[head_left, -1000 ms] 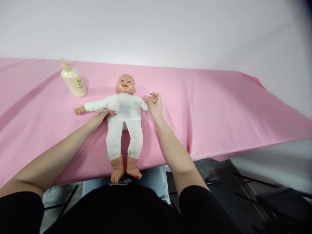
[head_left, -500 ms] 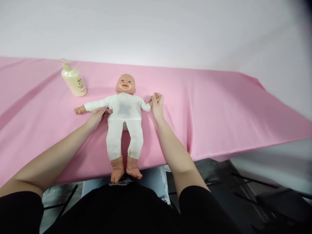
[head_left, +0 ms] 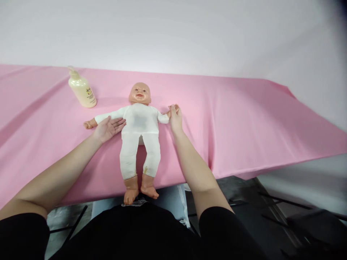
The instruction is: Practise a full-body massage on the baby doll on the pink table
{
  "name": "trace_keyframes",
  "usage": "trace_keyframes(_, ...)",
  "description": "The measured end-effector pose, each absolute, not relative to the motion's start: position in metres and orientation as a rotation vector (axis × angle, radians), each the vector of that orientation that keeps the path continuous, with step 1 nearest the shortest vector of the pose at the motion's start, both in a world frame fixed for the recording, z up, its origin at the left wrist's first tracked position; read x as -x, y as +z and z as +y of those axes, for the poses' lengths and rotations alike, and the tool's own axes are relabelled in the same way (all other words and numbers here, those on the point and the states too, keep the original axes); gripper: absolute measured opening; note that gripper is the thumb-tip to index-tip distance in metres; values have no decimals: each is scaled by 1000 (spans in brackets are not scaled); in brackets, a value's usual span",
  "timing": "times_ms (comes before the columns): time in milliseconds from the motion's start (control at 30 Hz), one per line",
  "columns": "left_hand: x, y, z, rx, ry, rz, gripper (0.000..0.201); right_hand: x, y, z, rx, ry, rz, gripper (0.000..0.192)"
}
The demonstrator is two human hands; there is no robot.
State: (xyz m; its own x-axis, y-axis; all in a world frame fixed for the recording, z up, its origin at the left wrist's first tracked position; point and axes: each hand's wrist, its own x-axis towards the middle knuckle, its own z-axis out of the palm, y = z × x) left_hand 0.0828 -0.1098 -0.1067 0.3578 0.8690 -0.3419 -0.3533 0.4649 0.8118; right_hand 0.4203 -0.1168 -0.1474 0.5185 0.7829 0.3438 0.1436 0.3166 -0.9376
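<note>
A baby doll (head_left: 140,121) with a white cloth body lies on its back, head away from me and feet over the table's near edge. A grey patch marks its chest. My left hand (head_left: 107,129) is open, palm up, its fingertips against the side of the doll's torso below the arm stretched out to the left. Closed around the doll's hand on the right side is my right hand (head_left: 176,117); the doll's small fingers show above my grip.
A pale yellow pump bottle (head_left: 82,90) stands upright beyond the doll's outstretched arm. Pink cloth (head_left: 244,126) covers the table, with a white wall (head_left: 173,36) behind. Dark chair parts (head_left: 287,216) are at the lower right.
My left hand has turned from palm down to palm up beside the doll's torso. My right hand keeps its hold on the doll's hand. The doll has barely shifted.
</note>
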Motion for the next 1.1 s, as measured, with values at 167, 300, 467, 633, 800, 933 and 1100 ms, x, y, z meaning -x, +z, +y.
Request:
trace_keyframes(167, -80, -104, -109, -610, 803, 811, 62, -411, -137, -123, 1219, 615, -837, 36)
trace_keyframes(300, -80, -96, -111, -477, 769, 757, 71, -407, -128, -131, 1226, 676, -806, 26)
trace_keyframes(467, -80, -86, -115, -407, 760, 712, 75, -405, -122, -136, 1230, 679, -783, 35)
trace_keyframes(633, -81, -90, -116, -469, 856, 725, 73, -404, -120, -137, 1200, 662, -824, 34)
trace_keyframes(800, -80, -100, -109, -527, 1048, 761, 54, -403, -119, -136, 1181, 640, -916, 31)
trace_keyframes(933, -77, -104, -99, -623, 1159, 777, 42, -400, -115, -140, 1199, 592, -997, 28)
trace_keyframes(1100, -69, -107, -90, -736, 1296, 862, 41, -398, -117, -141, 1245, 544, -1048, 32)
